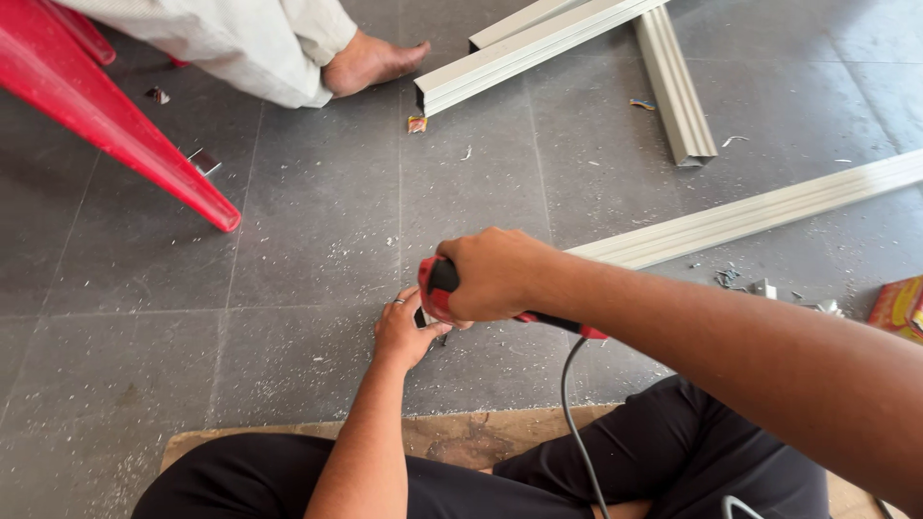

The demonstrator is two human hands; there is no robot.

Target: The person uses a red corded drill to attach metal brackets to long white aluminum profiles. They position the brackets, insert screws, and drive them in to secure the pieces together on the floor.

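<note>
My right hand (495,274) is clamped on the red-and-black power tool (440,288) held over the grey floor (288,240), while my left hand (404,332) rests curled on the floor beneath it.

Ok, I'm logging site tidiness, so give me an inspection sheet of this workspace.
Surface: grey tiled floor, dusted with pale shavings.
Job's things: red and black power tool.
Clutter: metal profiles, long profile, scraps, small box.
Grippers: right hand grips the power tool; left hand presses at the floor beneath it.
Cables: tool cord trails over the lap.
Surroundings: red chair leg, another person's bare foot, brown mat.
</note>
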